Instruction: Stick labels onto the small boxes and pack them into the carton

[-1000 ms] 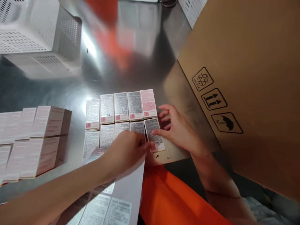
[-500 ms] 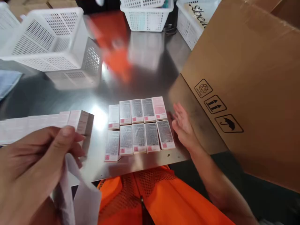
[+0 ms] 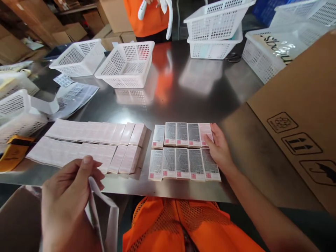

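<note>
While my left hand [image 3: 69,196], at the lower left of the frame, pinches a white strip [image 3: 112,224] between thumb and curled fingers, the strip hangs in a bend below my knuckles. My orange vest [image 3: 162,224] fills the bottom centre, just short of the edge of the metal desk [image 3: 157,190]. Right of centre on the desk lie two rows of five small boxes; nine are grey-labelled boxes [image 3: 169,162], and the pink-faced box [image 3: 204,130] ends the upper row at its right. My right hand [image 3: 219,148] curves around that end, thumb over the pink face and fingers along its right side, though I cannot tell whether it grips. Across the left half stretch two tight rows of pale pink boxes [image 3: 70,148], with a yellow and black object [image 3: 14,154] near the left edge. A large brown carton [image 3: 301,105] takes up the right side. Farther back, printed sheets [image 3: 78,96] lie at the upper left, close to an open white basket [image 3: 126,84]. Stacked baskets [image 3: 207,29] stand at the upper right, and at the top centre a person in orange [image 3: 147,26] holds something white [image 3: 142,9]
</note>
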A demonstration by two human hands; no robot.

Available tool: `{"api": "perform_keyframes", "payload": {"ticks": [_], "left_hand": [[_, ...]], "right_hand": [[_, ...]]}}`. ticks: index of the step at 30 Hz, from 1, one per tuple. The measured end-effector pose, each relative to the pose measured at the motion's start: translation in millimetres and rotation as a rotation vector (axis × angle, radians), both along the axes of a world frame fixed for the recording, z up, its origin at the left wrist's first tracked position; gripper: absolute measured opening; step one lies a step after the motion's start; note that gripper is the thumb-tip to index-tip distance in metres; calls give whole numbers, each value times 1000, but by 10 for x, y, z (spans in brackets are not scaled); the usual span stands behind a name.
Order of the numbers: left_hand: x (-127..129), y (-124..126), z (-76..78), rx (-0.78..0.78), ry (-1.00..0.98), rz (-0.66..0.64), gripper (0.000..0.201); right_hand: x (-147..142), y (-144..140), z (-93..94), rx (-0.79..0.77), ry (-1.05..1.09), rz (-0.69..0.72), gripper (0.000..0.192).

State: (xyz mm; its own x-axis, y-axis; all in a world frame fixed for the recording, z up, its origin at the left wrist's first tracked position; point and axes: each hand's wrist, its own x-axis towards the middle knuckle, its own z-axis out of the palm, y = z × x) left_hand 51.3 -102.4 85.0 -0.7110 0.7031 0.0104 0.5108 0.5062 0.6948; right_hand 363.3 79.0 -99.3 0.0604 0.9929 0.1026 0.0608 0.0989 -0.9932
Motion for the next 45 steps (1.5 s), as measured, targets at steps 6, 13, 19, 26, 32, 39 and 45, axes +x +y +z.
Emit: {"api": "perform_keyframes", "payload": {"ticks": [6,13,19,26,32,39,45], "left_hand": [[-64,398,75,-13,99,73,28],[449,856,-154,44,528,-466,34],[317,850,-117,128,374,-663,44],[121,720,-153,-69,42,-904,12],[313,771,-135,-24,34,-920,11],[405,854,-139,7,-62,-820,10],[442,857,-136,-41,-182,-767,16]], "right_hand": [[-319,-171,237,125,-234,-89,61],[-807,-798,1149,60,-112,573,76],[-831,-807,1132,-30,11,485,53],[-695,-772,1176,381,-423,371,31],[-776,-725,1219,517,-469,290,13],[-859,-806,1129,692,-529,-25,32],[-882,-826,1017,746,-512,-89,37]]}}
